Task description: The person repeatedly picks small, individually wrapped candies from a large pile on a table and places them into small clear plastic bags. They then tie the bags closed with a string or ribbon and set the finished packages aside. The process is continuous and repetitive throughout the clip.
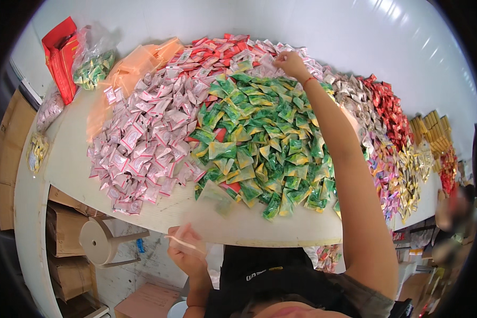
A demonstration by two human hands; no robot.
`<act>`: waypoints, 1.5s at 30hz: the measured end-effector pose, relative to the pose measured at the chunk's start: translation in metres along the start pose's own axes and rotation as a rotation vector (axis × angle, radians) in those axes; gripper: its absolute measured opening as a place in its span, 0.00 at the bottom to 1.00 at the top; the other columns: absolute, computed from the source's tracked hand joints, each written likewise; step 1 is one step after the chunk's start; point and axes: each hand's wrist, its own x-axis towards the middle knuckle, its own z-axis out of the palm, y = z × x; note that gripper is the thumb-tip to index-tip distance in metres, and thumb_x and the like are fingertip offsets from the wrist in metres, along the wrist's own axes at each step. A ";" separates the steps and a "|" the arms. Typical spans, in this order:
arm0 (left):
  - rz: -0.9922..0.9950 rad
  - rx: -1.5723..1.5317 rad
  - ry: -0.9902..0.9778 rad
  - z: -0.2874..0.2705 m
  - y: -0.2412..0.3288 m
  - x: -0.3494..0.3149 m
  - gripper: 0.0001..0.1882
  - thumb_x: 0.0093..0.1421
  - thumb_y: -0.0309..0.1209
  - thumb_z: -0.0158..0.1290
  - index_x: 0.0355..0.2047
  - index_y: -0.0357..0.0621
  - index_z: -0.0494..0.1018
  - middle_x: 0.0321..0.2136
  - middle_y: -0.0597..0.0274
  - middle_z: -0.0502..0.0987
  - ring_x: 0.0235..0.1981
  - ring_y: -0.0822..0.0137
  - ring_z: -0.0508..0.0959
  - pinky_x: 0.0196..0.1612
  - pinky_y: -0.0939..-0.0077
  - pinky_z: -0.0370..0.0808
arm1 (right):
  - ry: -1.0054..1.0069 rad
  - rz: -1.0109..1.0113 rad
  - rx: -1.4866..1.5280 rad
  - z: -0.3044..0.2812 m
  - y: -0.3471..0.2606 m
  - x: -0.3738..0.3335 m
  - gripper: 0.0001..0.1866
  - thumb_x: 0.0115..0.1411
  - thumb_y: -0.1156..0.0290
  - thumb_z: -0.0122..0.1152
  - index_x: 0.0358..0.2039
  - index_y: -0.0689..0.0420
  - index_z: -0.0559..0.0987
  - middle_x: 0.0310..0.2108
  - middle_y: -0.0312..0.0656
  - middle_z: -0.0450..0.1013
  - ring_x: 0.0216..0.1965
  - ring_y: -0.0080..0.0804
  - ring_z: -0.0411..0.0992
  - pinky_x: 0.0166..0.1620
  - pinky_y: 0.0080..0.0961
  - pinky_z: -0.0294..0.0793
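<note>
Close to the table's near edge, my left hand is closed on a thin, see-through plastic bag that spreads toward the green packets, blurred at its edges. My right arm stretches far across the table. At its end, my right hand pinches at a small pale packet on the far pile; the fingertips partly hide it. Beneath that arm spreads a heap of green-and-yellow packets. Left of it is a heap of white-and-pink packets.
Red packets lie along the back, with orange bags beside them. A red bag stands at the far left. Brown, red, purple and gold packets run down the right. A stool and cardboard boxes are below left.
</note>
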 end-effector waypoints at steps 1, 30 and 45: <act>0.085 0.018 -0.016 0.001 0.002 0.000 0.06 0.60 0.29 0.46 0.32 0.38 0.69 0.24 0.67 0.65 0.23 0.75 0.65 0.28 0.81 0.64 | -0.063 0.069 0.026 -0.005 0.003 -0.003 0.15 0.40 0.59 0.65 0.24 0.56 0.79 0.22 0.43 0.75 0.27 0.35 0.74 0.33 0.30 0.73; -0.105 0.103 -0.467 0.112 -0.024 -0.088 0.18 0.54 0.20 0.55 0.45 0.37 0.66 0.29 0.61 0.78 0.27 0.76 0.75 0.32 0.84 0.70 | -0.235 0.501 1.141 -0.062 -0.084 -0.469 0.05 0.52 0.77 0.62 0.24 0.63 0.74 0.29 0.39 0.74 0.22 0.14 0.65 0.26 0.15 0.64; 0.011 0.063 -0.723 0.134 -0.007 -0.150 0.14 0.53 0.16 0.53 0.40 0.35 0.66 0.34 0.58 0.71 0.30 0.74 0.74 0.35 0.83 0.73 | -0.050 0.720 1.385 -0.074 -0.073 -0.497 0.09 0.56 0.75 0.58 0.38 0.63 0.76 0.23 0.35 0.72 0.16 0.16 0.66 0.18 0.12 0.63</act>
